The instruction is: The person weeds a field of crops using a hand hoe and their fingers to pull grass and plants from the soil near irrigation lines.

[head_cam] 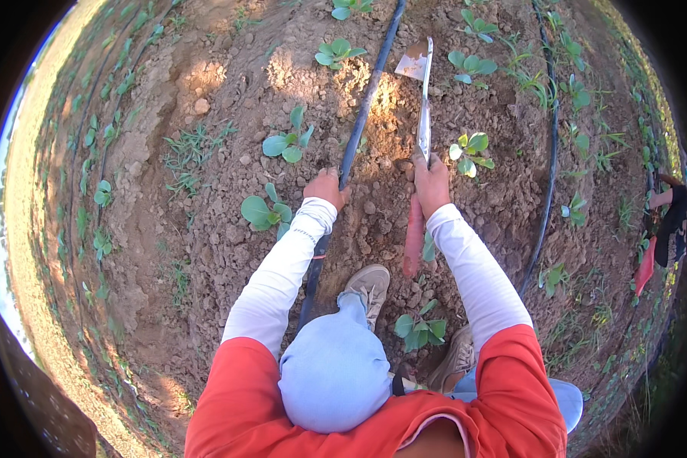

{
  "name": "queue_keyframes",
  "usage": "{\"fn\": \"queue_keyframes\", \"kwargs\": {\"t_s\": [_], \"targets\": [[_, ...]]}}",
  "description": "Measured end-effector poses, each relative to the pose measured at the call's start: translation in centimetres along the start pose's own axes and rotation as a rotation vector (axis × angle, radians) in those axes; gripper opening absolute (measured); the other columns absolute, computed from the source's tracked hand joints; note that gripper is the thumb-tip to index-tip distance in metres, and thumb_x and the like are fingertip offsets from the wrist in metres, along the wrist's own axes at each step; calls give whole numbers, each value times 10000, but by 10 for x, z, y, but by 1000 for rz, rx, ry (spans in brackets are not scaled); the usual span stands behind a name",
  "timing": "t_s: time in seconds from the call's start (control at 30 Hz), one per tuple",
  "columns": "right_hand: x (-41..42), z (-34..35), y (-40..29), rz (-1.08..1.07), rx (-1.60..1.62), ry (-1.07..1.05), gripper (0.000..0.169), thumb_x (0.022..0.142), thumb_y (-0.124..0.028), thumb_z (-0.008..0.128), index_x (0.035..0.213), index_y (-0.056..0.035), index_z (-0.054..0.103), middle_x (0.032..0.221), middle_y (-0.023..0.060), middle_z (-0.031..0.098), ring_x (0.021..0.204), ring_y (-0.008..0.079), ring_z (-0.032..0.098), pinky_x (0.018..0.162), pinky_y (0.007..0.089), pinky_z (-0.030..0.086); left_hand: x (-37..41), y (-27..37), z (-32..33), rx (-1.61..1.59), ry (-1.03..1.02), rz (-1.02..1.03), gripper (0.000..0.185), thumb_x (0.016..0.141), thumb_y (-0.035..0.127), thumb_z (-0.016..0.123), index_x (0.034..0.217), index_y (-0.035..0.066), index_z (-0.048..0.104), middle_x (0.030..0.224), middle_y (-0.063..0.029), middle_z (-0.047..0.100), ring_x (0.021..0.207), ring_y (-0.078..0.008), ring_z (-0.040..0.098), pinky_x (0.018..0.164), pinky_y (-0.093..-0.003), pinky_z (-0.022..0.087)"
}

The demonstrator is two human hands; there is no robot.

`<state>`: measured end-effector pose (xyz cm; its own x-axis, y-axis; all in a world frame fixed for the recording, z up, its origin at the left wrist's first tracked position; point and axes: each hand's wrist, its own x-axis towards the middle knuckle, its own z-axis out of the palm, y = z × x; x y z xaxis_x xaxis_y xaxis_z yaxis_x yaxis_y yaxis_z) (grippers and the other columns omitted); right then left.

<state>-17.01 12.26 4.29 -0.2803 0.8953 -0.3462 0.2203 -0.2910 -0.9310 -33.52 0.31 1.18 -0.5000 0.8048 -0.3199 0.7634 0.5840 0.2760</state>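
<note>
My left hand [327, 188] is closed around a black drip irrigation hose [362, 117] that runs along the soil bed. In my right hand [433, 180] is a hand hoe, gripped where its bare metal shank [425, 117] meets the red handle [413, 240]. The hoe's flat, soil-smeared blade [414, 62] lies at the far end, close to the ground just right of the hose. A leafy seedling [470, 153] grows right of my right hand. Left of my left hand stand two more seedlings, one farther off [289, 137] and one nearer [266, 210].
A second drip hose [551, 143] runs along the right, with grassy weeds [529, 80] near it. A weed clump [192, 154] grows at left. Between my shoes [372, 289] stands a seedling [421, 329]. At far right, another person's arm [672, 200] shows beside a red object [646, 266].
</note>
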Motion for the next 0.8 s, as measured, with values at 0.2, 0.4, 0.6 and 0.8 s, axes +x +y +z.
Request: {"fn": "queue_keyframes", "kwargs": {"t_s": [0.2, 0.4, 0.6, 0.8], "targets": [[106, 12, -28, -156, -246, 141, 353, 798, -281, 525, 861, 66, 552, 701, 182, 590, 665, 277, 592, 635, 365, 448, 24, 5, 12, -95, 25, -108, 306, 712, 289, 625, 883, 47, 547, 904, -150, 583, 836, -312, 574, 716, -393, 461], [125, 43, -40, -29, -388, 193, 467, 788, -381, 494, 881, 73, 555, 836, 261, 587, 855, 368, 576, 757, 404, 432, 41, -36, 9, -575, -60, -45, 263, 696, 227, 616, 840, 16, 556, 696, -102, 580, 629, -191, 557, 591, -315, 436], [144, 62, -30, 47, -312, 51, 482, 809, -379, 462, 980, 67, 531, 943, 278, 563, 926, 391, 542, 821, 396, 416, 24, -39, -10, -1058, -133, -13, 141, 744, 170, 581, 789, 41, 548, 616, 27, 490, 484, -49, 405, 439, -205, 331], [108, 55, -3, 72, -325, -89, 471, 810, -371, 457, 951, 74, 520, 919, 277, 563, 902, 387, 550, 800, 391, 424, 11, -33, -27, -1144, -166, -91, 141, 724, 157, 587, 761, 25, 557, 662, 7, 524, 588, -69, 434, 549, -220, 369]]}}
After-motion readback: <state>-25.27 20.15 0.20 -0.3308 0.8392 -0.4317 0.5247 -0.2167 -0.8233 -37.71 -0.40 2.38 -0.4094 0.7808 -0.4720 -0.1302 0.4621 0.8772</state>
